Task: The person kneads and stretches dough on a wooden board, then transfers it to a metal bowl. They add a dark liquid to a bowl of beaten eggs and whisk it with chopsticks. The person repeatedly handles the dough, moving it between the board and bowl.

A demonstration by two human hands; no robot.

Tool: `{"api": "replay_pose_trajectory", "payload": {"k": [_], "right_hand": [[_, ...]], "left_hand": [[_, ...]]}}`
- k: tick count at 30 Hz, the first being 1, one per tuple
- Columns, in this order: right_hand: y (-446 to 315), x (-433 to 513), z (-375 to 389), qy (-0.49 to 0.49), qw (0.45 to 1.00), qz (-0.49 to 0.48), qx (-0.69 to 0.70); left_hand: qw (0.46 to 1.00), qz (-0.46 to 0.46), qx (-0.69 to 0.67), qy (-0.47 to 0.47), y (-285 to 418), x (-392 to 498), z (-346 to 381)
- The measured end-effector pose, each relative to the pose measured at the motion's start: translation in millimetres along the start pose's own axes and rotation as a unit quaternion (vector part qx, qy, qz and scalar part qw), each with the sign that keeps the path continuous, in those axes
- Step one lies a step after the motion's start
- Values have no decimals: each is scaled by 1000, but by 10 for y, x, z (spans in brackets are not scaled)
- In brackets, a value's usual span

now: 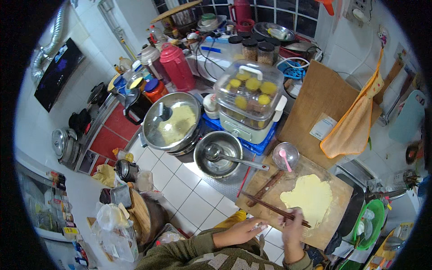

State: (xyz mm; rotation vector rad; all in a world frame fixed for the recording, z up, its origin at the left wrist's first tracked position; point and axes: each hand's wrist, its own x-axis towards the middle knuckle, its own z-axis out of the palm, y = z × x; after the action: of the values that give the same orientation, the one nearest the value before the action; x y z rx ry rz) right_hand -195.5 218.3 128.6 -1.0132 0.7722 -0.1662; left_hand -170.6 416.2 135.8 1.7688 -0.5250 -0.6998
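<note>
My right hand (293, 229) grips a pair of dark wooden chopsticks (270, 206) over the near edge of a wooden board (260, 214). The chopsticks slant across the board, over the lower edge of a thin, pale yellow dough sheet (307, 195). My left hand (240, 232) hovers beside the board with nothing seen in it; its fingertips carry white smears. A wooden rolling pin (266, 187) lies to the left of the dough. At the board's far edge, a small clear bowl (277, 163) holds a pink spoon (284, 159).
A lidded pan (153, 139) has a pale flatbread inside. Near it, a metal basin (199, 161) holds a ladle (248, 161). Behind stands an electric steamer (248, 127) with yellow buns. A green basin (378, 216) stands right of the board; an orange towel (352, 125) hangs above.
</note>
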Motion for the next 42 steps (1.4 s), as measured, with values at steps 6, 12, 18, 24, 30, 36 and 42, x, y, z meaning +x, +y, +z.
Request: {"api": "replay_pose_trajectory", "payload": {"k": [6,12,18,24,30,36,42], "right_hand": [[291,-699,739,-215,962,162,51],[545,-914,1146,-289,946,145,5],[940,-1029,1700,-316,934,161,-38],[1466,-1337,2596,-311,930,196,5],[1818,-1483,3302,-265,944,195,-13],[1953,-1516,3629,-267,948,172,-28],[1627,-1169,3471,-173,978,118,19]], "left_hand": [[968,-19,-230,99,171,-465,-226],[925,-11,-344,160,-29,-826,-537],[905,37,-367,212,-494,-1291,-1226],[903,4,-393,175,-743,-1750,-2081],[905,-3,-408,123,-972,-1981,-2773],[932,-46,-350,81,-970,-2044,-3229],[968,36,-243,48,-909,-1722,-3502]]}}
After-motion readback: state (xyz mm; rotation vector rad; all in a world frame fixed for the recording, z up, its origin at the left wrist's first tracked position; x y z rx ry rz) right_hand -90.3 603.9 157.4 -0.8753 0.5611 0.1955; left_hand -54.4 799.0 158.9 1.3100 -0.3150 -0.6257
